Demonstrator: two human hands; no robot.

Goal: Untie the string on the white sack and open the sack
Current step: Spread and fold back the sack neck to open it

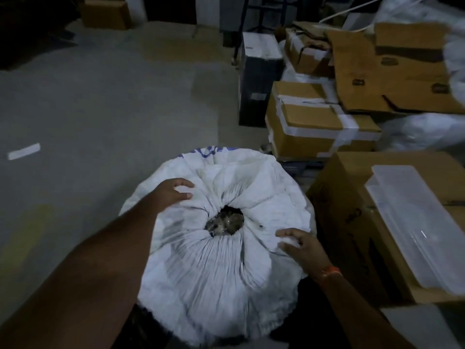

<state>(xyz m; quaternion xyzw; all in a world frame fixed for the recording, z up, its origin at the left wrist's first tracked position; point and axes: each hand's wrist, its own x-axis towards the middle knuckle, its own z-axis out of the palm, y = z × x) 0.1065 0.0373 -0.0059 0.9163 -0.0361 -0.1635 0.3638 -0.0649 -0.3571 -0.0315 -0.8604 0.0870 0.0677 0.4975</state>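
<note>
Floor (pixel 100 102): smooth grey concrete, dull and dimly lit, with one flat white strip (pixel 24 151) lying on it at the left.
White sack (pixel 216 268): a round, bulging bag of woven plastic cloth standing on the floor right below the camera, just left of the boxes; blue print shows on its far rim. Its top is drawn into fine radial pleats that run to a small dark mouth (pixel 225 221) in the middle, where something crinkled and glossy shows inside. Whether a string still runs round the mouth cannot be told.
Cardboard boxes (pixel 317 127): brown corrugated cartons stacked at the right, some bound with white tape, one flattened and leaning at the far right.
Near box (pixel 352 222): a large brown carton just beside the sack, bearing a flat, clear plastic tray (pixel 415 230) with rounded corners.
Dark box (pixel 259 79): tall and upright, with a white top, behind the cartons.
Left hand (pixel 173 192): bare, laid on the sack's far left pleats, fingers spread and slightly curled, pressing the cloth rather than pinching it.
Right hand (pixel 299 245): bare, resting on the right side of the pleats, fingers loosely spread, clasping nothing.
Wristband (pixel 331 272): a thin orange thread round the right wrist.
</note>
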